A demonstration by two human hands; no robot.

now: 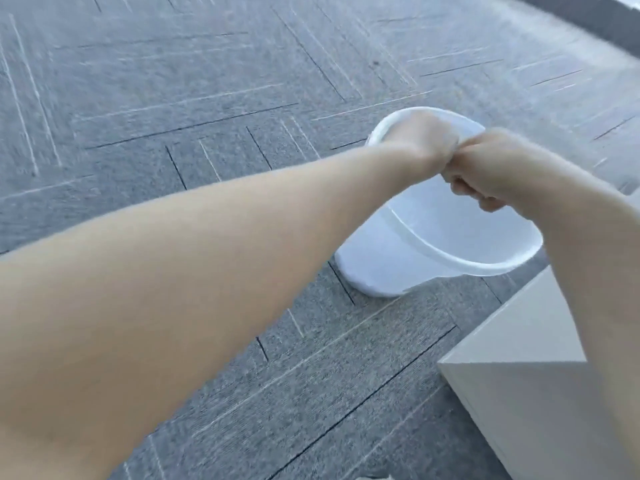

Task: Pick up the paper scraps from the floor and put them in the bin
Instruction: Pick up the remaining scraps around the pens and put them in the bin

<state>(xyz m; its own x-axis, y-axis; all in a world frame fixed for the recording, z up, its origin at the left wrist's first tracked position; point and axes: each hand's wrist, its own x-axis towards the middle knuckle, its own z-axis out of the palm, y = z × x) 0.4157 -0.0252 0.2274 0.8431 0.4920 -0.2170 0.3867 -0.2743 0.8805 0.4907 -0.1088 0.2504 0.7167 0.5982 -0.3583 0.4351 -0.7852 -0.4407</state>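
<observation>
A white plastic bin [375, 268] stands on the grey carpet, its rim facing me. Both my hands meet right above its opening. My left hand [420, 143] reaches over the far rim with its back towards me, and its fingers bend down out of sight. My right hand [485, 174] is curled into a fist that touches the left hand's knuckles. No paper scrap shows in either hand, in the bin or on the floor. The view is blurred by motion.
The corner of a pale, box-like piece of furniture [519, 344] juts in at the lower right, close to the bin. Grey carpet tiles [207, 98] with thin line patterns stretch to the left and behind the bin.
</observation>
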